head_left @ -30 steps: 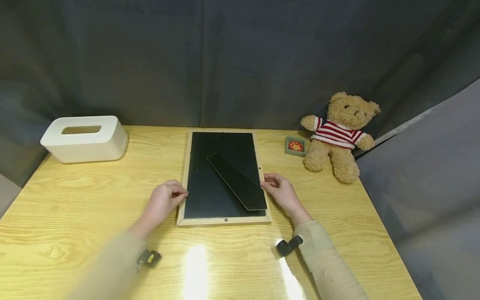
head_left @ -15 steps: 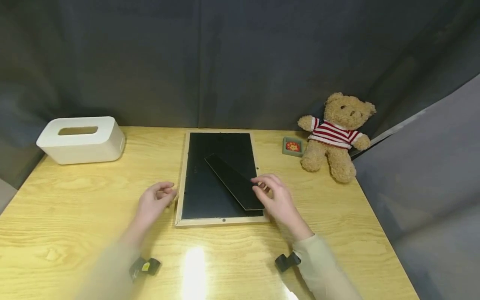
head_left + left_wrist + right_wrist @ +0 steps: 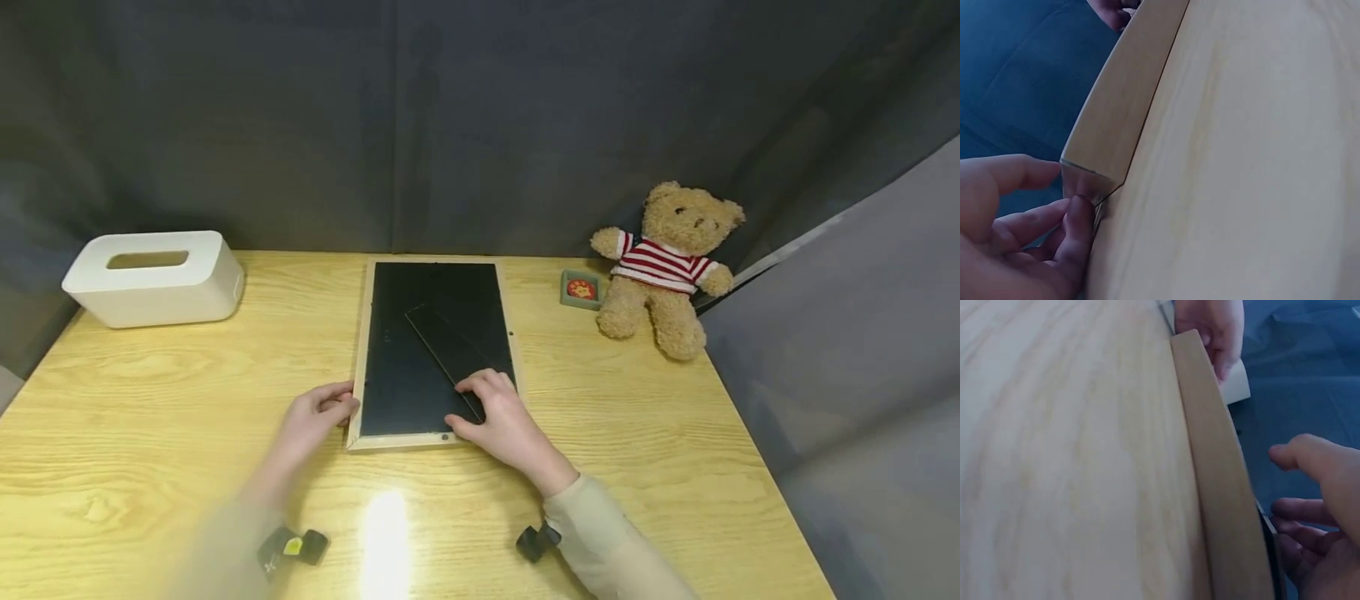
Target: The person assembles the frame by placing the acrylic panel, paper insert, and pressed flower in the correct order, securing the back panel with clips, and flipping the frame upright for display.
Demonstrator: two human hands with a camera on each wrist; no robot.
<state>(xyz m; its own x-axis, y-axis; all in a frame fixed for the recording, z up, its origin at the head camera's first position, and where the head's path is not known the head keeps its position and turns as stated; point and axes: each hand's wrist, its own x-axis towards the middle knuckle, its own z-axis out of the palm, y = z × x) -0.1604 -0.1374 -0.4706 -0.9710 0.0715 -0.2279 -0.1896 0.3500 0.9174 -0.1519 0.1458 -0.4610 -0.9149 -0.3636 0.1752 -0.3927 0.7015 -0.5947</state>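
Observation:
A picture frame (image 3: 358, 367) with a pale wooden rim and black back lies face down on the table. On its back, a tapered black stand (image 3: 442, 342) slants across, its lower end partly covered by my right hand (image 3: 506, 421). That hand's thumb and fingers are spread apart over the stand; the right wrist view shows a gap between thumb and fingers. At the lower left of the rim, my left hand (image 3: 311, 425) holds the frame's edge with bent fingers. The left wrist view shows the fingertips (image 3: 1079, 209) against the rim's corner.
A white tissue box (image 3: 153, 287) stands at the far left. At the right back, a teddy bear (image 3: 660, 258) in a striped shirt sits by a small green tray (image 3: 568, 300) with a red motif. A dark curtain (image 3: 480, 125) hangs behind the table.
My right hand has moved left from the frame's right rim onto the stand's lower end. My left hand left the left rim, then came back to it slightly lower. The stand has kept its slant.

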